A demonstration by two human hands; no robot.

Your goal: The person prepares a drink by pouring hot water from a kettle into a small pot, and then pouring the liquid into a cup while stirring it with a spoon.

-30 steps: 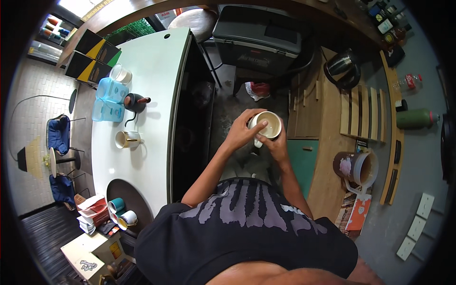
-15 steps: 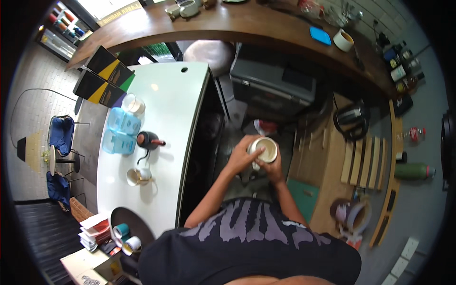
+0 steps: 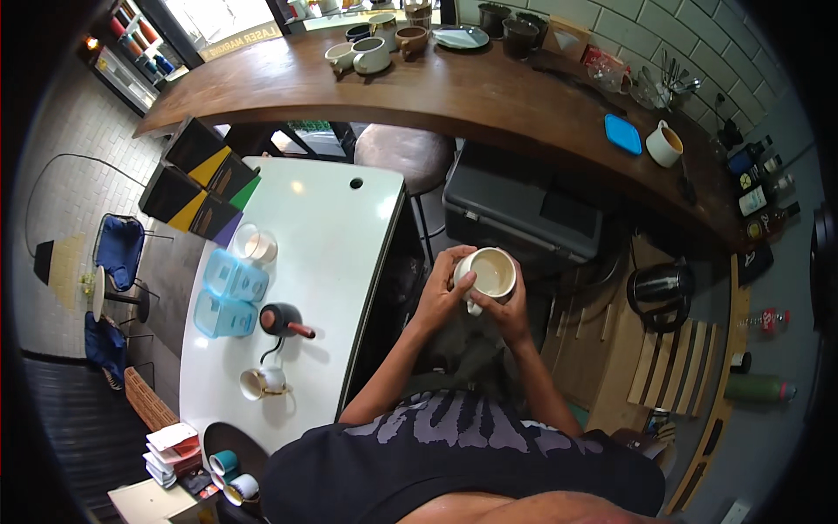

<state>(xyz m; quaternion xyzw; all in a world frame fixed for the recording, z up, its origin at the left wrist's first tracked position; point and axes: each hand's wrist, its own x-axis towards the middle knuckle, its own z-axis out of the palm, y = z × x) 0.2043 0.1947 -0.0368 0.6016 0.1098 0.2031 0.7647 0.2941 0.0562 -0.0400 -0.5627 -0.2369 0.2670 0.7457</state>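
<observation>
Both hands on the cup (image 3: 491, 273) now, held in mid-air right of the white desk (image 3: 325, 262): left hand (image 3: 441, 293) wraps its side, right hand (image 3: 504, 310) cradles below (grip closed both sides). Cup looks nearly empty, not set down.

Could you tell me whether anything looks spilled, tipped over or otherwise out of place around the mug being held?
Nothing stands out. The cream mug sits upright between the left hand and right hand, with no spill visible. On the white table, the small kettle and blue containers stand in order.
</observation>
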